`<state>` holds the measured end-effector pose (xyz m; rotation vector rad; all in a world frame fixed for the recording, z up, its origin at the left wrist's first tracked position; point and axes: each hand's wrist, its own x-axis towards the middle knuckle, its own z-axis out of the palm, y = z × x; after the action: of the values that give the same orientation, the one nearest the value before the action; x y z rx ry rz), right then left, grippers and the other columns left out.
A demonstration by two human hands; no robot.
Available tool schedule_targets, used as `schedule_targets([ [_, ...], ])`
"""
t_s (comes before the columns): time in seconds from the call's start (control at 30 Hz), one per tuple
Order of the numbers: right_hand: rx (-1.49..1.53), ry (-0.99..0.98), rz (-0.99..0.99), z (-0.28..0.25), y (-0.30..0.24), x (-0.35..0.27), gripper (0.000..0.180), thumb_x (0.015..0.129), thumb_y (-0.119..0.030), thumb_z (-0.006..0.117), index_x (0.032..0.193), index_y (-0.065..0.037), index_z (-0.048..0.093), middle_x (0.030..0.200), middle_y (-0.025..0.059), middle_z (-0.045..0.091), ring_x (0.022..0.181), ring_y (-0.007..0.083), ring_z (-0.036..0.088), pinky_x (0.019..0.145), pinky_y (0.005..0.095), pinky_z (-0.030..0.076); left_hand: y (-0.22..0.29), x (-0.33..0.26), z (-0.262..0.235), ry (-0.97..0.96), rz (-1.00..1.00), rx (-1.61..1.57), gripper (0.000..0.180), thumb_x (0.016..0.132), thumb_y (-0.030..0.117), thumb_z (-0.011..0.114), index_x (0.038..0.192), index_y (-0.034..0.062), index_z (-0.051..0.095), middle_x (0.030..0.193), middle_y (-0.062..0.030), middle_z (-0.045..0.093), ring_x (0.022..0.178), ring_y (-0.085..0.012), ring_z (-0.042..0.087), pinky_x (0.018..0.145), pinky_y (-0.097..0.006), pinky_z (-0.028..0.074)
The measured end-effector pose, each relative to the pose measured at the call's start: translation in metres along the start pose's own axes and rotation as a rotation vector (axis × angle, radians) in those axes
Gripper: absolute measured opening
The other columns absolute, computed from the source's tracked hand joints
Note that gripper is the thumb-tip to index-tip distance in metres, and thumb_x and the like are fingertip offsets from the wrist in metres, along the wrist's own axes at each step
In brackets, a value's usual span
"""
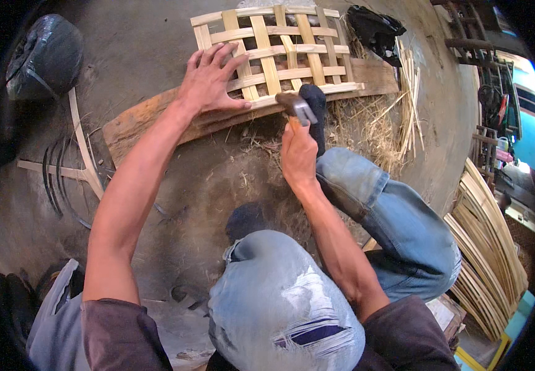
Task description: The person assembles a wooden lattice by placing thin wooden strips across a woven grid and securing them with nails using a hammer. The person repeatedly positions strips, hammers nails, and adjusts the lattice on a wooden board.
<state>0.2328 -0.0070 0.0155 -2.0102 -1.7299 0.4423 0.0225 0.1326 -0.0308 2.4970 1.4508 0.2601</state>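
Observation:
A lattice of flat, pale woven strips, likely bamboo or wood, rests partly on a long wooden plank. My left hand lies spread over the lattice's left side, fingers apart, thumb along its near edge. In my right hand is a hammer, gripped by its wooden handle. The hammer's metal head is at the near edge of the lattice, right of its middle; whether it touches the strip I cannot tell. My dark-socked foot is beside the hammer head, against the lattice's near edge.
Straw-like shavings and thin loose sticks lie right of the plank. A black plastic bag sits at the far right. Long split strips are bundled at the right. A dark wrapped roll stands at the far left, near dark curled bands.

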Motion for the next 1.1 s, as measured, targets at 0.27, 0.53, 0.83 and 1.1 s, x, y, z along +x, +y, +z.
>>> schedule_targets([
  [0.27, -0.002, 0.115, -0.076, 0.001, -0.010, 0.006, 0.020, 0.101, -0.016, 0.051, 0.105, 0.002, 0.058, 0.096, 0.0301, 0.064, 0.086, 0.0498, 0.064, 0.070, 0.0547, 0.051, -0.009, 0.005, 0.004, 0.032, 0.005, 0.039, 0.106, 0.065, 0.080, 0.069, 0.153, 0.0313, 0.034, 0.159, -0.0030, 0.028, 0.148, -0.0274, 0.023, 0.122, -0.054, 0.018],
  [0.53, 0.129, 0.211, 0.030, 0.003, -0.017, -0.007, 0.020, 0.100, -0.014, 0.053, 0.112, 0.001, 0.056, 0.086, 0.0279, 0.065, 0.088, 0.0494, 0.064, 0.068, 0.0549, 0.049, -0.011, 0.000, 0.002, 0.065, 0.025, 0.023, 0.106, 0.066, 0.079, 0.069, 0.153, 0.0291, 0.034, 0.159, -0.0039, 0.029, 0.148, -0.0285, 0.024, 0.121, -0.055, 0.019],
  [0.83, 0.054, 0.206, 0.077, -0.007, -0.029, -0.005, 0.025, 0.101, -0.019, 0.052, 0.113, 0.002, 0.057, 0.094, 0.0276, 0.067, 0.087, 0.0492, 0.065, 0.073, 0.0547, 0.051, -0.013, 0.002, 0.008, 0.062, 0.030, 0.028, 0.105, 0.065, 0.079, 0.068, 0.152, 0.0297, 0.034, 0.158, -0.0046, 0.030, 0.148, -0.0288, 0.024, 0.122, -0.055, 0.017],
  [1.1, 0.078, 0.240, -0.047, -0.015, -0.039, 0.015, 0.019, 0.101, -0.016, 0.053, 0.106, 0.000, 0.046, 0.082, 0.0310, 0.064, 0.080, 0.0514, 0.064, 0.064, 0.0594, 0.049, -0.015, -0.001, 0.007, 0.066, 0.033, 0.054, 0.105, 0.066, 0.079, 0.068, 0.152, 0.0310, 0.033, 0.159, -0.0045, 0.029, 0.148, -0.0290, 0.023, 0.121, -0.056, 0.018],
])
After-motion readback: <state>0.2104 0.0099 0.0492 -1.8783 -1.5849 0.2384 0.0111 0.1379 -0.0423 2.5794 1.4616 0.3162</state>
